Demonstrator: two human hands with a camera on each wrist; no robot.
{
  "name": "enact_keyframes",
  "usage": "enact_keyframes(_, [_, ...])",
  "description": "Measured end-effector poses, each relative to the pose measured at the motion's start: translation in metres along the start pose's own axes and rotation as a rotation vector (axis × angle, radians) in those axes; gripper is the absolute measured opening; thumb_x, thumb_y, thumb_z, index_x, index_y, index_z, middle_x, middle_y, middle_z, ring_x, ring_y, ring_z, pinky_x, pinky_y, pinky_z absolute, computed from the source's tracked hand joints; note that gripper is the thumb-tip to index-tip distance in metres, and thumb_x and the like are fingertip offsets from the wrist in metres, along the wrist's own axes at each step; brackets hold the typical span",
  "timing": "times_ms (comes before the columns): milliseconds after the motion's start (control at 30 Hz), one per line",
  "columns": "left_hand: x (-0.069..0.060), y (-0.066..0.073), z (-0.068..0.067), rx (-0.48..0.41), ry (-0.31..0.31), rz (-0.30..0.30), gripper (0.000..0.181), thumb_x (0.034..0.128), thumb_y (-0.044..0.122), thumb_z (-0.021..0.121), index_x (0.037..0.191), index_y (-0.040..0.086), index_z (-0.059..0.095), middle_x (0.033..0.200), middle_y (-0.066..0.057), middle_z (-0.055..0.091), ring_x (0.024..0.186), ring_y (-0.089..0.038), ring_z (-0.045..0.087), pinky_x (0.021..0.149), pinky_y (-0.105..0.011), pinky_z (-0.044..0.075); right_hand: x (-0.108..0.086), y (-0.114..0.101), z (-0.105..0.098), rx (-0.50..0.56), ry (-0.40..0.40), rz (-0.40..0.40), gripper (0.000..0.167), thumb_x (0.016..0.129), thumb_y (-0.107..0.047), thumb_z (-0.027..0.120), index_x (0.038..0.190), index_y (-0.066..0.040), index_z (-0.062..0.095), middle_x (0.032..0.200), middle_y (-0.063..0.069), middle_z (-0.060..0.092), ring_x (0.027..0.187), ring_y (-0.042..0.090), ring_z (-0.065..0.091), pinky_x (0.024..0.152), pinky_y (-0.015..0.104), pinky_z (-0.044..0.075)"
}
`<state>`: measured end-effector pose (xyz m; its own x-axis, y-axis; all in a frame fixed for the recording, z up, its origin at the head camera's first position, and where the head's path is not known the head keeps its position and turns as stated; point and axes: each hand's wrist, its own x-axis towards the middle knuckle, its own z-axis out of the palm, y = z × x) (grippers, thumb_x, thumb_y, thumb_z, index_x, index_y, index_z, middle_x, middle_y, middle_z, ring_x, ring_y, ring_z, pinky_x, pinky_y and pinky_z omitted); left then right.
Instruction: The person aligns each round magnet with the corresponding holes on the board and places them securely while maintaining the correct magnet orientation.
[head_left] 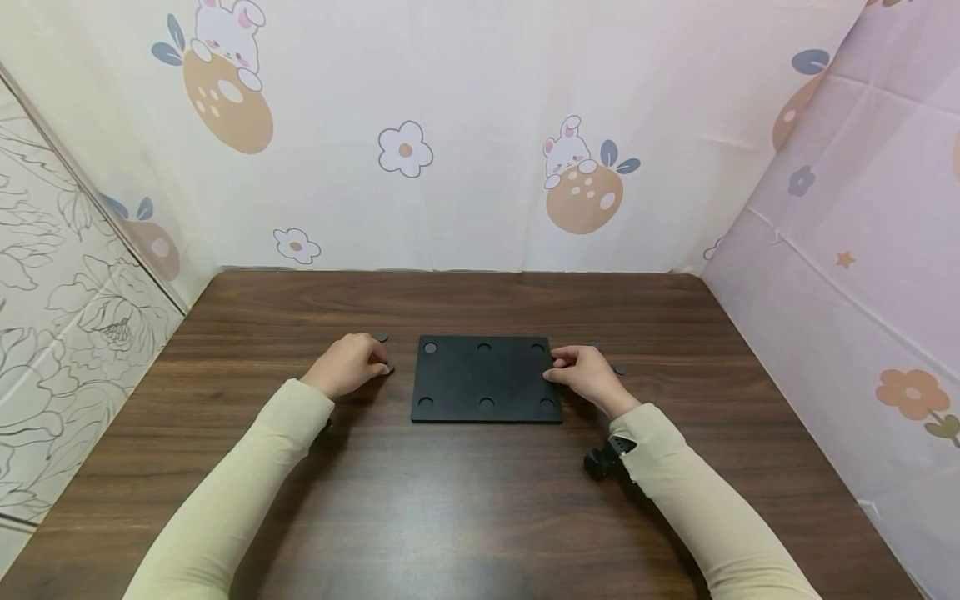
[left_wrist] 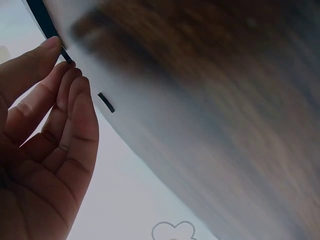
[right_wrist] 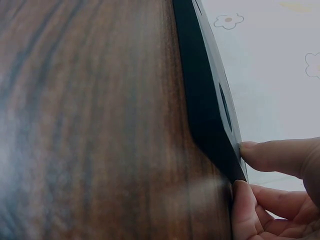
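Observation:
A flat black board (head_left: 483, 379) with round recesses lies on the wooden table, a grey disc (head_left: 431, 347) sitting in its far-left recess. Left of the board, my left hand (head_left: 350, 365) pinches a small dark disc (left_wrist: 66, 55) between thumb and fingertips, close to the tabletop. Another thin disc (head_left: 382, 337) lies just beyond those fingers; the left wrist view shows a disc (left_wrist: 106, 102) edge-on. My right hand (head_left: 585, 375) grips the board's right edge, thumb on the top face and a finger against the side, as the right wrist view shows.
Right of the board, one dark disc (head_left: 618, 370) lies beside my right hand, and another (head_left: 595, 344) is partly visible behind it. Patterned cloth (head_left: 480, 167) closes off the table's far edge. A black wrist device (head_left: 603, 458) hangs below my right sleeve.

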<state>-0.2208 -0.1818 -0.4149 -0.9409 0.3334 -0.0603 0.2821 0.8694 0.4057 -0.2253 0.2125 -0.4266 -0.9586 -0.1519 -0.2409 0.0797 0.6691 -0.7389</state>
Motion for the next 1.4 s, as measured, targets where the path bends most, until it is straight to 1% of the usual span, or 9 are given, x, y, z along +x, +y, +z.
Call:
enact_keyframes(133, [0.000, 0.001, 0.001, -0.001, 0.001, 0.004, 0.014, 0.0891, 0.016, 0.072, 0.098, 0.005, 0.075, 0.094, -0.007, 0.069, 0.084, -0.019, 0.065, 0.078, -0.039, 0.056, 0.001, 0.000, 0.000, -0.006, 0.007, -0.004, 0.053, 0.092, -0.019, 0.068, 0.139, -0.001, 0.053, 0.119, 0.015, 0.062, 0.107, 0.027, 0.058, 0.092, 0.041, 0.049])
enact_keyframes(467, [-0.004, 0.007, 0.003, -0.008, 0.021, 0.045, 0.013, 0.0884, 0.016, 0.073, 0.096, 0.005, 0.075, 0.090, -0.006, 0.069, 0.082, -0.018, 0.064, 0.075, -0.037, 0.056, 0.000, -0.001, 0.000, -0.006, 0.015, -0.017, 0.052, 0.091, -0.018, 0.069, 0.138, 0.000, 0.054, 0.117, 0.016, 0.062, 0.105, 0.027, 0.059, 0.091, 0.041, 0.049])
enact_keyframes(700, [-0.007, 0.013, 0.005, -0.024, 0.023, 0.044, 0.014, 0.0874, 0.017, 0.074, 0.096, 0.007, 0.076, 0.091, -0.005, 0.072, 0.084, -0.017, 0.066, 0.076, -0.036, 0.056, 0.000, 0.000, 0.000, -0.003, 0.001, -0.012, 0.053, 0.091, -0.019, 0.069, 0.139, -0.001, 0.053, 0.118, 0.015, 0.061, 0.108, 0.028, 0.059, 0.091, 0.042, 0.050])
enact_keyframes(833, [-0.008, 0.017, 0.007, -0.025, 0.035, 0.058, 0.014, 0.0877, 0.018, 0.074, 0.096, 0.007, 0.076, 0.091, -0.004, 0.071, 0.084, -0.017, 0.065, 0.076, -0.036, 0.056, 0.001, 0.001, 0.000, -0.004, 0.001, -0.015, 0.053, 0.092, -0.020, 0.069, 0.139, -0.001, 0.053, 0.118, 0.015, 0.061, 0.107, 0.028, 0.059, 0.090, 0.042, 0.050])
enact_keyframes(1000, [-0.011, 0.022, 0.010, -0.037, 0.034, 0.062, 0.015, 0.0885, 0.018, 0.073, 0.098, 0.008, 0.075, 0.092, -0.003, 0.070, 0.083, -0.016, 0.064, 0.076, -0.035, 0.056, 0.001, 0.001, 0.000, -0.011, 0.005, -0.011, 0.053, 0.092, -0.020, 0.069, 0.139, -0.002, 0.053, 0.117, 0.014, 0.061, 0.106, 0.027, 0.058, 0.090, 0.041, 0.049])
enact_keyframes(1400, [-0.017, 0.031, 0.016, -0.054, 0.041, 0.114, 0.011, 0.0881, 0.019, 0.074, 0.096, 0.010, 0.075, 0.091, 0.000, 0.065, 0.078, -0.011, 0.061, 0.071, -0.029, 0.054, 0.000, 0.002, 0.000, -0.006, -0.001, -0.021, 0.053, 0.092, -0.020, 0.068, 0.139, -0.001, 0.052, 0.115, 0.014, 0.062, 0.105, 0.027, 0.058, 0.090, 0.041, 0.049])
